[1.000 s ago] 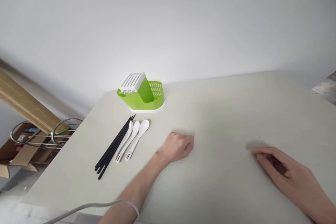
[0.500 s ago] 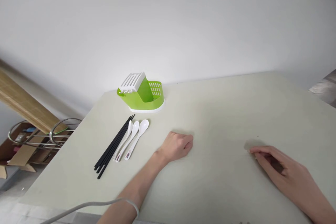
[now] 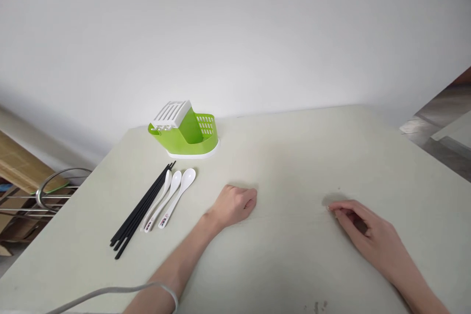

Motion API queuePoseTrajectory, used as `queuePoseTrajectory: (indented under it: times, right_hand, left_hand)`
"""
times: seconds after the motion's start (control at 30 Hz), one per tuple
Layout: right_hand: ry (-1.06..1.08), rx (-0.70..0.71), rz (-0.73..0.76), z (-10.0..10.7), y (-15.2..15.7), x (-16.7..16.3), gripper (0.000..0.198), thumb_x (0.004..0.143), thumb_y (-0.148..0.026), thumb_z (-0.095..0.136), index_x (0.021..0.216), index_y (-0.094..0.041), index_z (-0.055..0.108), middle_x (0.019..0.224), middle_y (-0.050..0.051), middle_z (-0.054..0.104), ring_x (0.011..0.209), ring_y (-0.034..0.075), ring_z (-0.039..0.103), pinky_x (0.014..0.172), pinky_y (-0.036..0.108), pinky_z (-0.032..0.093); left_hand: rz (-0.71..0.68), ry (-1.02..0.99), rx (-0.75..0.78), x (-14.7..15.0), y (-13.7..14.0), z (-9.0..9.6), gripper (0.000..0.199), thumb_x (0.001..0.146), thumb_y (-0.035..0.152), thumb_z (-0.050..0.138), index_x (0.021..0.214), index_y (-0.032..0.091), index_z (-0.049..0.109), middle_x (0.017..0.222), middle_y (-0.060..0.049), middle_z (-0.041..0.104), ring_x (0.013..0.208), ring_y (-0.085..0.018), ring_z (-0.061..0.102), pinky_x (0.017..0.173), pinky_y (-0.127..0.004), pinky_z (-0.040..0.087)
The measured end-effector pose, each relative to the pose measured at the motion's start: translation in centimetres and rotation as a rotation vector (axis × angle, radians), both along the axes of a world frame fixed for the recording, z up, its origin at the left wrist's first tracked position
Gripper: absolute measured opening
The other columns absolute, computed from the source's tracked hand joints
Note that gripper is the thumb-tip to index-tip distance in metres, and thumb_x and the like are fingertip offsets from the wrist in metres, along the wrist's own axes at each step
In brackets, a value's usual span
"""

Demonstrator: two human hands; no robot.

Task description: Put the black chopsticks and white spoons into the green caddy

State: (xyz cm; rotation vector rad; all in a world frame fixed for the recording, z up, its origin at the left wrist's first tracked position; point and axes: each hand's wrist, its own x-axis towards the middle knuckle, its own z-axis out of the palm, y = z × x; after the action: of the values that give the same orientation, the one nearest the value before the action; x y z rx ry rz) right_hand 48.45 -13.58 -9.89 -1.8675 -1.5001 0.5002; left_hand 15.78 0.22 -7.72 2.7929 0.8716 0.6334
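Note:
My left hand [image 3: 235, 204] rests on the table as a loose fist, with nothing showing in it. To its left lie three white spoons [image 3: 178, 197] side by side, bowls pointing away from me. Just beyond them is a bundle of several black chopsticks [image 3: 143, 211]. My right hand [image 3: 362, 228] rests farther right, thumb and fingertips pressed together and no object visible between them. Neither hand touches the utensils. A green utensil holder [image 3: 186, 132] with a slotted white top and a white base stands behind the spoons, near the wall.
The pale table [image 3: 290, 157] meets a white wall [image 3: 257, 34] at the back. A grey cable [image 3: 110, 290] crosses my left forearm. Left of the table are a metal rack [image 3: 55, 191] and a bamboo mat [image 3: 25, 164].
My view has turned slightly right, so everything sits farther left in the picture. Both hands keep their poses and places on the table, and the utensils and holder have not moved.

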Motion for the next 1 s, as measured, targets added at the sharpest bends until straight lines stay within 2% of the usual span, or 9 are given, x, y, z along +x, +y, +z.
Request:
queuePoseTrajectory:
  times: [0.27,0.57,0.87,1.0]
  right_hand:
    - [-0.021,-0.023,0.044,-0.42,0.02,0.79,0.030,0.095,-0.053,0.055,0.101,-0.029,0.074,0.098,0.004,0.076,0.074,0.019,0.069,0.062,0.027,0.055]
    - [-0.014,0.002,0.020,0.00,0.06,0.11,0.030,0.094,-0.053,0.055,0.098,-0.029,0.073,0.095,0.004,0.076,0.073,0.020,0.068,0.062,0.028,0.054]
    - [-0.014,-0.022,0.037,-0.49,-0.05,0.75,0.030,0.093,-0.052,0.058,0.101,-0.028,0.075,0.101,0.004,0.078,0.079,0.020,0.071,0.065,0.027,0.057]
    - [-0.003,-0.014,0.021,-0.43,-0.07,0.52,0.030,0.094,-0.052,0.057,0.100,-0.028,0.075,0.101,0.005,0.077,0.081,0.021,0.072,0.064,0.028,0.057]
  left_hand:
    - [-0.005,-0.023,0.009,0.05,0.01,-0.03,0.025,0.074,0.003,0.043,0.069,0.022,0.027,0.056,0.007,0.028,0.054,-0.013,0.010,0.050,-0.029,0.013]
    - [0.001,0.004,0.001,0.04,-0.06,0.07,0.025,0.076,0.004,0.043,0.069,0.022,0.029,0.056,0.006,0.030,0.053,-0.013,0.012,0.050,-0.029,0.014]
    - [0.015,0.030,0.019,-0.04,-0.18,0.08,0.023,0.077,0.003,0.044,0.068,0.022,0.033,0.056,0.006,0.035,0.050,-0.012,0.021,0.050,-0.030,0.015]
    - [0.041,-0.025,0.060,0.14,0.04,0.27,0.024,0.081,0.003,0.045,0.069,0.022,0.038,0.060,0.004,0.043,0.054,-0.013,0.034,0.052,-0.029,0.023]
